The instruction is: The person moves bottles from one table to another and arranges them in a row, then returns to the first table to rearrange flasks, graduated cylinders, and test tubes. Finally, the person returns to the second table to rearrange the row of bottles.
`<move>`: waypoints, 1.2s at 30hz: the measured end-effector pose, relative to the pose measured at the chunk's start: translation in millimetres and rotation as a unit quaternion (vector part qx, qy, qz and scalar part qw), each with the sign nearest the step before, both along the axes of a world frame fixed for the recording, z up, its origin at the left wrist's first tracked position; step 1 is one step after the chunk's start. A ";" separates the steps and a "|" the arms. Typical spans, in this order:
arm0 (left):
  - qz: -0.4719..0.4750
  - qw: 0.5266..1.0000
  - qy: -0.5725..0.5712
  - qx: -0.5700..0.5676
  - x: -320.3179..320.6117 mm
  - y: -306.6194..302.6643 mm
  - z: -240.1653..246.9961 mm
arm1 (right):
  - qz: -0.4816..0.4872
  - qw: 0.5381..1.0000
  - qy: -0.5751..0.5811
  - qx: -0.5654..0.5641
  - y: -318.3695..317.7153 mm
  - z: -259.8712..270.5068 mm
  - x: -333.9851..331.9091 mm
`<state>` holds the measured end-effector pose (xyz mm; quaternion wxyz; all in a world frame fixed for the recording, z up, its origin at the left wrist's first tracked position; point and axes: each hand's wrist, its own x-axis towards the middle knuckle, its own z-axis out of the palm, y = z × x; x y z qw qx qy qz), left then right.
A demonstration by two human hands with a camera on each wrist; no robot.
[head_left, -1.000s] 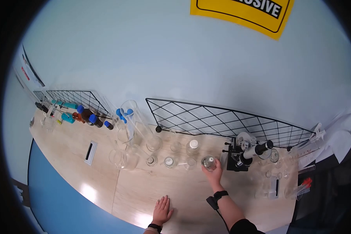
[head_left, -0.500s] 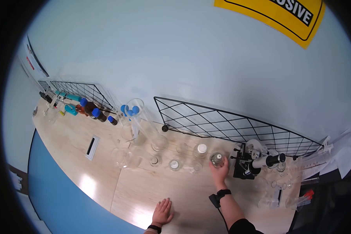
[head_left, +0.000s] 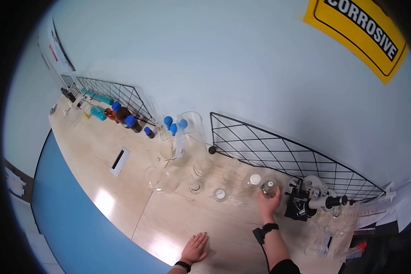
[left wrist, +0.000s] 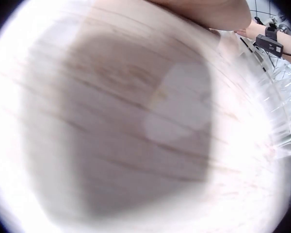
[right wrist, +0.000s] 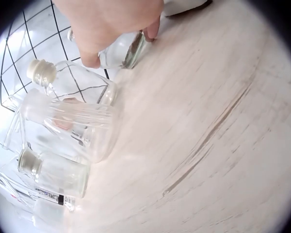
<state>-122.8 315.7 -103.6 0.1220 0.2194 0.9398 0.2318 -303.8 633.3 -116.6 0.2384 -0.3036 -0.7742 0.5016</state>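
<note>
My right hand (head_left: 270, 203) grips a small clear glass bottle (head_left: 268, 186) with a pale top, its fingers and thumb round the sides. The bottle is upright at the back of the table, between a white-capped clear bottle (head_left: 255, 179) and the microscope (head_left: 313, 201). In the right wrist view, the hand (right wrist: 111, 22) covers much of the held bottle (right wrist: 121, 52), whose base is close to the wood. My left hand (head_left: 195, 247) rests palm down on the table near its front edge, fingers straight, holding nothing.
Left of the held bottle are a clear conical flask (right wrist: 72, 116), a stoppered bottle (head_left: 219, 195) and other glassware. A black wire grid (head_left: 278, 146) runs behind. Brown bottles with blue caps (head_left: 132, 123) are farther left. More glassware crowds the right end beyond the microscope.
My right hand has moved the bottle back toward the wire grid, nearer the white-capped bottle. The left hand stays flat on the table. The head view has turned left.
</note>
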 end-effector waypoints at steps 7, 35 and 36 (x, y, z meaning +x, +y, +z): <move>-0.006 1.000 -0.008 0.002 -1.5 -1.8 2.5 | -0.010 1.000 0.023 -0.002 6.5 -9.7 -9.6; -0.021 0.991 0.083 0.101 13.3 -5.4 -32.8 | 0.174 0.984 -0.014 -0.023 -47.9 -23.5 173.6; -0.026 0.988 0.097 0.113 12.7 -8.4 -39.0 | 0.147 0.980 0.003 -0.131 -65.3 -7.9 188.3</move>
